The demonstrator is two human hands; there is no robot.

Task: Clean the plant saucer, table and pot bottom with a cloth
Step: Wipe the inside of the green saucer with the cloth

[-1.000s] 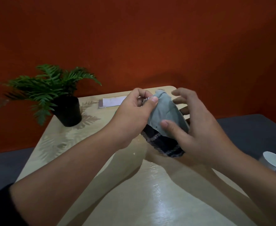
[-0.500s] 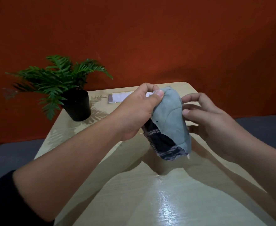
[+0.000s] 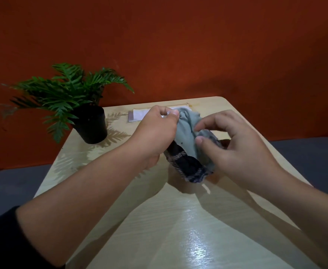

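Grey-and-plaid cloth [image 3: 186, 144] is now pinched by the right hand [image 3: 236, 150] again, the left hand [image 3: 157, 133] gripping its top above the desk [image 3: 178, 220]; likely folding before wiping.

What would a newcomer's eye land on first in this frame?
Both hands at centre: the left hand and right hand bunch a grey and plaid cloth above the pale wooden table. Next, the fern in a black pot at the far left corner.
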